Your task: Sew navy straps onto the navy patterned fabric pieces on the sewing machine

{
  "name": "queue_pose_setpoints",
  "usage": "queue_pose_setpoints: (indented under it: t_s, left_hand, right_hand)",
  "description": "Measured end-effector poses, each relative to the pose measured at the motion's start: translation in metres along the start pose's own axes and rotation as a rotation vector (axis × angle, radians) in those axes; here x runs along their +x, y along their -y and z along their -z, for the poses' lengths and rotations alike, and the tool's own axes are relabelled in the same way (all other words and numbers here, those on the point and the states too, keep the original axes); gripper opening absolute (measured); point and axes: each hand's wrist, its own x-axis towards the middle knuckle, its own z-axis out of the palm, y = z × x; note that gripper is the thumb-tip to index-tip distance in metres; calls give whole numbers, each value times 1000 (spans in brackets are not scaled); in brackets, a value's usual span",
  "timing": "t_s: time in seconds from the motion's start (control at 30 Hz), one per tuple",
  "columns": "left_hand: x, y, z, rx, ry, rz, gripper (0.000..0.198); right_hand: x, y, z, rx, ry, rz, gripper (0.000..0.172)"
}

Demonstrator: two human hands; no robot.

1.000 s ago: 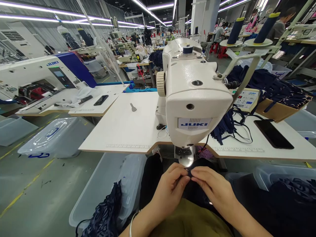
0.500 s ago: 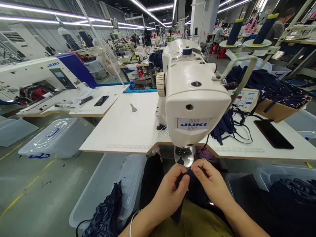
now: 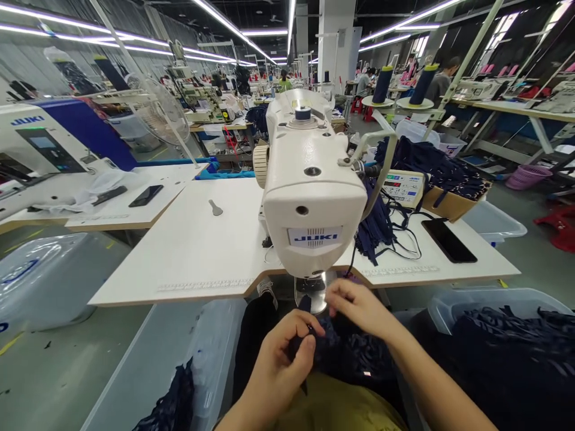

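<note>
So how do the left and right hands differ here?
The left hand sits lower, nearer the lap; the right hand is higher, just under the machine. The left hand pinches the fabric in a closed grip; the right hand's grip is unclear. Both touch the navy fabric.

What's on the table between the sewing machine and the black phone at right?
Head view: a bundle of navy fabric strips with loose dark cords lies between the sewing machine and the phone.
</note>
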Motion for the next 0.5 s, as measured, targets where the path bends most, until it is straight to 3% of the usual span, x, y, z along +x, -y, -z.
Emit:
queue_pose_setpoints:
  t_s: [0.13,0.23,0.33,0.4,0.5]
  left_hand:
    - [1,3,4,8,-94,114,25]
    - [4,4,3,-51,-181,184,25]
    - [7,3,0,-127,-226,246,24]
    - [8,2,-1,-166,-239,268,26]
    - [10,3,-3,-219,-221,279,29]
  right_hand:
    - [25,-32,37,-560,-118,40,26]
    - [52,-58,53,-751,-185,53,22]
    - [72,-75,55,-862,-225,78,28]
    - [75,-83,49,-922,-158,142,28]
    - [67,-100,31,-988,40,284,20]
